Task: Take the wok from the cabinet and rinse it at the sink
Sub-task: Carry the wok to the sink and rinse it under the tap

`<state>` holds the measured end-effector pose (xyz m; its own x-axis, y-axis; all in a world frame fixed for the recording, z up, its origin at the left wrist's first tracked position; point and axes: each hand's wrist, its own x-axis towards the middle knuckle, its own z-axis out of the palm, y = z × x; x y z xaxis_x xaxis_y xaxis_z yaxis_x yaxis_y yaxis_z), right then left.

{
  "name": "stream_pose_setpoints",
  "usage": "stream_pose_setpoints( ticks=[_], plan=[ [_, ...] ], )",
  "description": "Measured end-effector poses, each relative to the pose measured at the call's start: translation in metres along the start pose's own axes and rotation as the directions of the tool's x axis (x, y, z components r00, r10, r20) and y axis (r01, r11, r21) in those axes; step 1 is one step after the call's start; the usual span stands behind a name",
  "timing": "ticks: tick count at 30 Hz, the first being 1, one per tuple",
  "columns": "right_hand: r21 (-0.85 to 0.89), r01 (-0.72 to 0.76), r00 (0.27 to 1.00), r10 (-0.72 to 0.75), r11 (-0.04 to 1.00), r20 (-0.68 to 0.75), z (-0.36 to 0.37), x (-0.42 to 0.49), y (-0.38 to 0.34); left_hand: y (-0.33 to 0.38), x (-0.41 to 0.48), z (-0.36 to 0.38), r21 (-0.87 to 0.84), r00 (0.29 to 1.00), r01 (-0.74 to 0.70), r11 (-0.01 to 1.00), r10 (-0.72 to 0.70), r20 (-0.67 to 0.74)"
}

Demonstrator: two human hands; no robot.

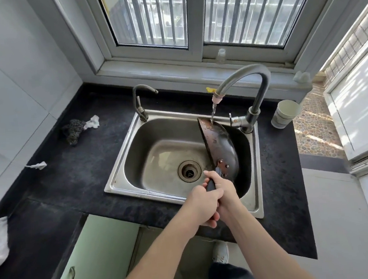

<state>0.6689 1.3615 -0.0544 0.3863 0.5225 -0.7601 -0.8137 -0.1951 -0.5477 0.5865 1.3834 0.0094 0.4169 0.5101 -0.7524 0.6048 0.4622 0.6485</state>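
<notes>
A dark wok (220, 143) is tipped on its side over the right half of the steel sink (127, 166), its open face turned left. Water runs from the tall curved tap (251, 75) onto the wok's upper rim. My left hand (203, 204) and my right hand (224, 191) both grip the wok's dark handle (210, 185) above the sink's front edge, the right hand nearer the pan. The handle is mostly hidden by my fingers.
A second, smaller tap (140, 100) stands at the sink's back left. A paper cup (285, 113) sits right of the tall tap. A dark scrubber (73, 131) and crumpled tissues (92, 122) lie on the black counter (81, 170). A green cabinet door (89, 259) is below.
</notes>
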Motion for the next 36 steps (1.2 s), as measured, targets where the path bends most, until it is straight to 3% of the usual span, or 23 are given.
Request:
stream_pose_setpoints(
  ticks=[9, 27, 30, 34, 36],
  plan=[
    [-0.04, -0.036, 0.999, 0.037, 0.999, 0.024, 0.001, 0.002, -0.021, 0.013, 0.005, 0.004, -0.1, 1.0, 0.009, 0.995, -0.006, 0.03],
    [-0.181, 0.095, 0.995, -0.093, 0.979, 0.019, 0.003, 0.01, -0.004, -0.013, 0.009, -0.008, 0.133, 0.998, -0.051, 0.99, 0.046, 0.041],
    [-0.108, 0.055, 0.997, -0.049, 0.993, 0.058, 0.001, 0.012, 0.004, -0.021, 0.009, -0.01, 0.093, 0.997, -0.064, 0.994, 0.059, 0.055],
    [0.136, -0.131, 0.98, 0.108, 0.982, 0.164, 0.004, 0.014, 0.017, -0.034, 0.004, -0.018, 0.022, 0.997, -0.065, 0.998, 0.064, 0.046],
    [0.106, -0.121, 0.978, 0.101, 0.987, 0.181, 0.005, 0.016, 0.023, -0.042, 0.003, -0.021, 0.001, 0.997, -0.056, 0.998, 0.056, 0.049]
  ],
)
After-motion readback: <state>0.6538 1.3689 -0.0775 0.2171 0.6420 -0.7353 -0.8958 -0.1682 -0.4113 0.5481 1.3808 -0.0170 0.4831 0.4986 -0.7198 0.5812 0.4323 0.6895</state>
